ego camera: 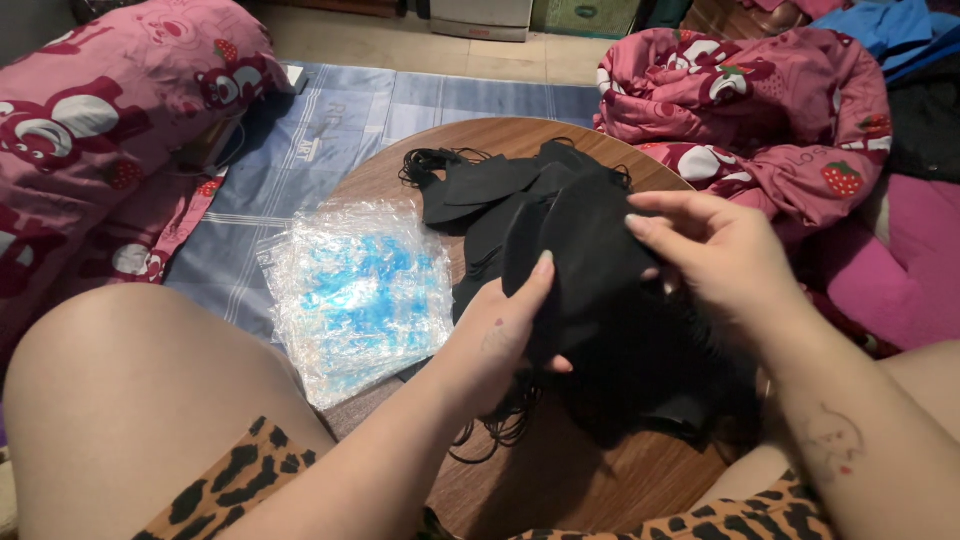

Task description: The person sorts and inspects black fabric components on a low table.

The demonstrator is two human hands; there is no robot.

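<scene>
Nearest the viewer, two bare thighs and leopard-print shorts hems [235,480] frame the lower edge, cut off by it. Between them, the left hand [500,335] rises from the lower centre, palm turned inward, thumb and fingers closed on the near edge of a soft black fabric face mask [585,245]. The right hand [720,255] enters from the lower right, fingers curled and pinching the same mask's far side; its fingertips are partly hidden behind the cloth. Below the hands, a dark heap of further black masks [630,370] merges into shadow, and single pieces are hard to separate; thin ear loops trail out beneath the left wrist. All rests on a round brown wooden table [560,480]. Left of the heap lies a stack of clear crinkled plastic bags with blue print [355,290]. Beyond, a blue checked floor mat [330,130] and pink cartoon-bear bedding [770,110] fill the background.
</scene>
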